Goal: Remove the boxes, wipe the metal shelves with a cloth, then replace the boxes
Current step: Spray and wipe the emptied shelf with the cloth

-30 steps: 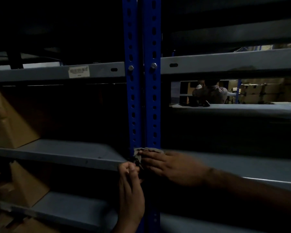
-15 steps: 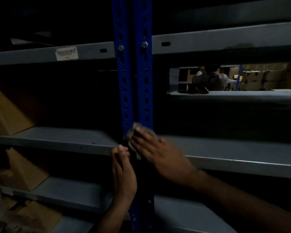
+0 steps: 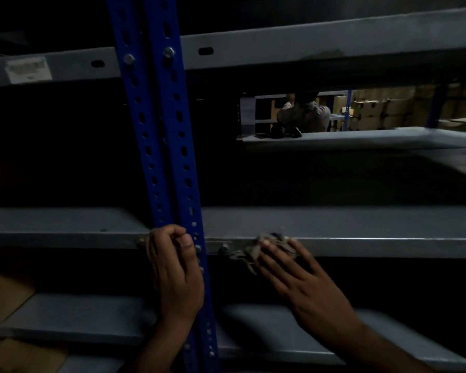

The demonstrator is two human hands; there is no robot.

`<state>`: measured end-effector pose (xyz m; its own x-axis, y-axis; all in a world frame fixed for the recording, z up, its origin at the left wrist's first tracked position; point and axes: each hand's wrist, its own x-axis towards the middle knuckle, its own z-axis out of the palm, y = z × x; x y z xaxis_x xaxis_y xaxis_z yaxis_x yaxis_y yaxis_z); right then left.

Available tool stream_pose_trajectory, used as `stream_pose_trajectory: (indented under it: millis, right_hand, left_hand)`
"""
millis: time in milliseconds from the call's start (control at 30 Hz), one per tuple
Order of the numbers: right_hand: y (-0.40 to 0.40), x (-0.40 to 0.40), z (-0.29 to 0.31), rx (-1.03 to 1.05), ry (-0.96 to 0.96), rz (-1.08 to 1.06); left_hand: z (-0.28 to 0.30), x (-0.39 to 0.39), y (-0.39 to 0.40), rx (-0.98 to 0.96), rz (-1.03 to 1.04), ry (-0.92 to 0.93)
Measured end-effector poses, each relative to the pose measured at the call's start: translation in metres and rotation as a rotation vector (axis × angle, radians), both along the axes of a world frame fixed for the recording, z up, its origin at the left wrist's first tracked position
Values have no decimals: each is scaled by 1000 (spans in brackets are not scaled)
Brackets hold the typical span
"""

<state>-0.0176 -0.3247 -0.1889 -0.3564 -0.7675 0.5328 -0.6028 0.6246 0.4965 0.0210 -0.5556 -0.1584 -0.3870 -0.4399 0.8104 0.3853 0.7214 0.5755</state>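
A: In a dim storeroom, the right hand [image 3: 304, 281] presses a grey cloth [image 3: 264, 247] against the front lip of the middle shelf [image 3: 361, 246], fingers flat and spread, not curled

B: And the left hand [image 3: 175, 267]?

A: Clenched round the blue upright [image 3: 167, 157] where it meets that shelf, bracing. No boxes on this tier; cardboard boxes [image 3: 8, 292] show only at the lower left edge

B: Advice for the wipe?

A: Probably keep the palm firm, sweep along the lip away from the post, then cover the top surface before restocking
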Motion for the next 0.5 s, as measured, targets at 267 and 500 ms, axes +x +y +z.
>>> stream_pose_trajectory:
  millis: [267, 500]
  right_hand:
    - [53, 0, -17, -503, -67, -271]
    - [-78, 6, 10, -536, -179, -134]
  left_hand:
    - [2, 6, 1, -134, -33, 7]
    - [10, 4, 21, -292, -125, 30]
